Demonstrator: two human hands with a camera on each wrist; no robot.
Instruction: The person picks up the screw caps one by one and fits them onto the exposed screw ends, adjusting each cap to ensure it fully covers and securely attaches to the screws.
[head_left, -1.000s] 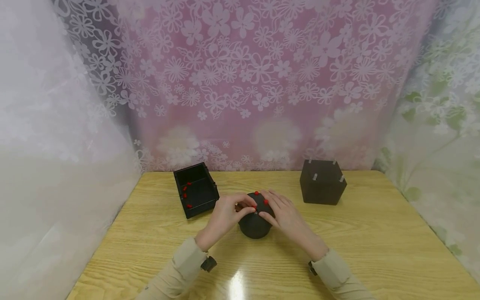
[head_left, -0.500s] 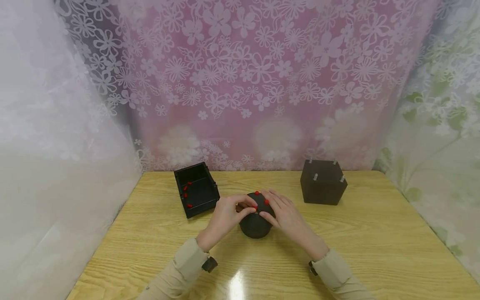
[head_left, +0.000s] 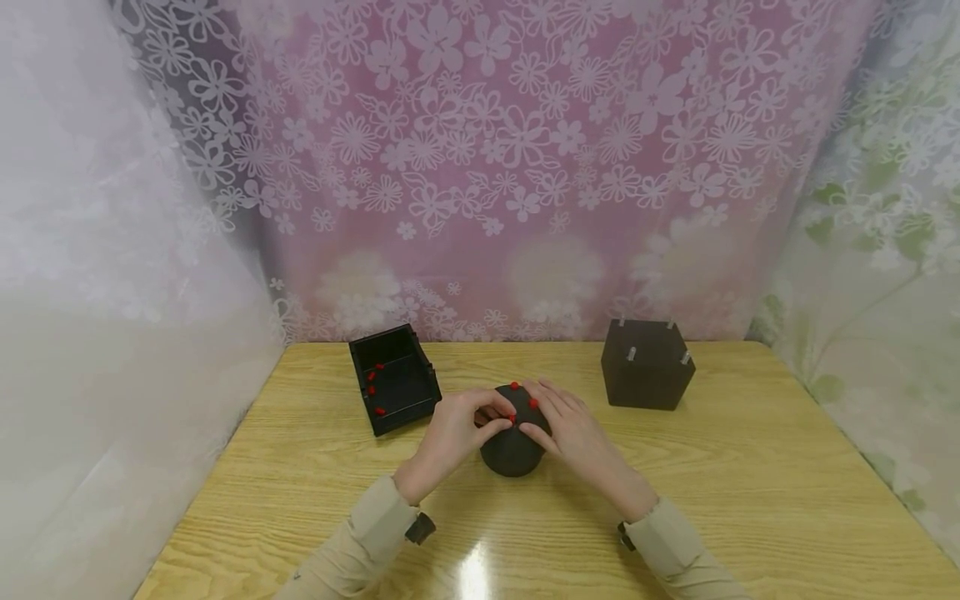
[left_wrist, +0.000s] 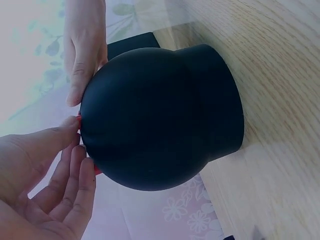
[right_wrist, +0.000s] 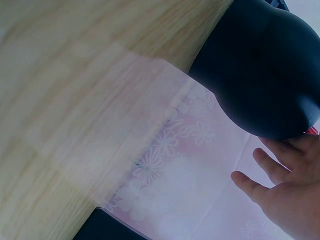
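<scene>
A black, round-topped form point(head_left: 512, 457) stands upright on the table between the two hands; in the left wrist view its smooth dome point(left_wrist: 150, 120) narrows to a collar-like base. My left hand point(head_left: 452, 429) pinches a small red peg point(head_left: 512, 420) between thumb and fingertips at the top of the dome. My right hand point(head_left: 576, 433) rests against the dome's right side, fingers extended and thumb near the pinched peg. Two more red pegs show on the dome, a far one point(head_left: 514, 386) and one by the right fingers point(head_left: 534, 403). Fingers partly hide the dome's top.
A black open bin point(head_left: 405, 414) at the back left holds several loose red pegs point(head_left: 371, 390). At the back right stands a dark block point(head_left: 647, 375) with several clear pegs upright on top. A flowered curtain point(head_left: 480, 275) hangs behind the wooden table point(head_left: 750, 483).
The left fingertips shift very slightly, and more of the pinched red peg shows between them. My right hand and the domed form stay nearly in place.
</scene>
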